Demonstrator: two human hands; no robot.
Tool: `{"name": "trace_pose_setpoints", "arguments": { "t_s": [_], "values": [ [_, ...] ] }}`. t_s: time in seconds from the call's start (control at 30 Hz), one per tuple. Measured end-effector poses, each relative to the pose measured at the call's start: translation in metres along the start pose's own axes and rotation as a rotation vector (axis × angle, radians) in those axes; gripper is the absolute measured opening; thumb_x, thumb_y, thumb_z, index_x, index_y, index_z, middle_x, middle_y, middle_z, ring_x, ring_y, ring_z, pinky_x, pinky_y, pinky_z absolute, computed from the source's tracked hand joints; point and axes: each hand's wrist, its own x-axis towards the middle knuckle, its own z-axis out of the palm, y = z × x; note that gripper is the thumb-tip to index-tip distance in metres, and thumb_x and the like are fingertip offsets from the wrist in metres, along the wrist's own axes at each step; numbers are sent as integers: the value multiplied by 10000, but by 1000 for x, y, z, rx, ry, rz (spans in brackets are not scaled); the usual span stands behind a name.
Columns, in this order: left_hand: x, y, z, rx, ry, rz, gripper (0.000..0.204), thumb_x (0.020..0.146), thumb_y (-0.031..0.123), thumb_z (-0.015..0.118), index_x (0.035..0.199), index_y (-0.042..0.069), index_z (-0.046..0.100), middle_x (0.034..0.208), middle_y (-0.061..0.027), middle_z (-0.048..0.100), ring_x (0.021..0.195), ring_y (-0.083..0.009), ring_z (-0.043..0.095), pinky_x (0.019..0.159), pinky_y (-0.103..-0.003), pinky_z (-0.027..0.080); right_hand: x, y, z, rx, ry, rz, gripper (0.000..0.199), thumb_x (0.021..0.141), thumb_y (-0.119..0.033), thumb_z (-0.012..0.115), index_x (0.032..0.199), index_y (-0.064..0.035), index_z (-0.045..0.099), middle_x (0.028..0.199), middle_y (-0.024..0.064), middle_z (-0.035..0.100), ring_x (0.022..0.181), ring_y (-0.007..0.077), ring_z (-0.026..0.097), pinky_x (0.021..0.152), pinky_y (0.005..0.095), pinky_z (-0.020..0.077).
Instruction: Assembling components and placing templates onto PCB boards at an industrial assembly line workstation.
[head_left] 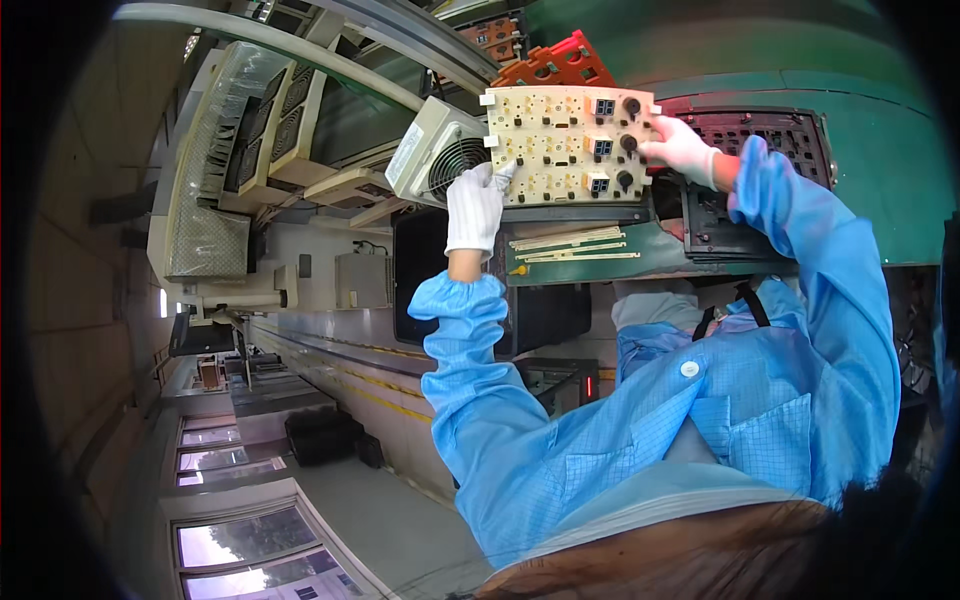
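A cream circuit board panel [545, 150], with three rows of small parts, black knobs and square black-and-white display-like blocks, is held by its two side edges. My left hand [473, 212], in a white glove, is closed on its left edge, a finger or thumb lying over the front. On the right edge my right hand [685, 152], also gloved in white, pinches the panel beside the black knobs. Fingers behind the panel are hidden. A dark tray or frame [625, 213] shows just under the panel's lower edge.
A white fan unit [430, 150] stands close by my left hand. Right of the panel lies a black slotted fixture [750, 240] on the green bench [870, 160]. Thin cream strips [575, 243] lie near the front edge. Behind the panel is an orange-red rack [565, 65].
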Motion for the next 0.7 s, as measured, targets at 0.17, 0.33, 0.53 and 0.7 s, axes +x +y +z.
{"name": "trace_pose_setpoints", "arguments": {
  "t_s": [0.17,0.33,0.53,0.7],
  "values": [
    [-4,9,-7,-88,-42,74,369,846,400,608,878,38,672,680,-181,604,644,-368,573,602,-431,450,-27,-14,3,-204,112,-136,432,822,-28,579,1234,23,458,1129,105,599,1017,188,561,939,316,423],
    [-6,27,-21,-341,2,-171,319,829,275,678,1059,56,649,658,-95,631,581,-137,593,557,-264,450,-28,-4,-2,16,239,-147,435,840,-94,610,1229,12,447,1165,97,569,1042,178,550,921,293,434],
    [-44,3,-62,-969,-227,-127,495,851,274,663,1234,1,510,746,-32,627,594,-49,517,538,-195,414,-65,-46,13,-336,-55,-27,319,846,-263,602,912,48,619,883,148,631,838,171,601,724,316,477],
    [-70,4,-80,-475,-310,56,550,852,517,566,894,-17,688,719,-80,654,607,-97,548,556,-263,430,-79,-33,49,-224,-282,232,303,796,-225,583,791,73,638,647,130,605,609,203,591,610,346,474]
  ]
}}
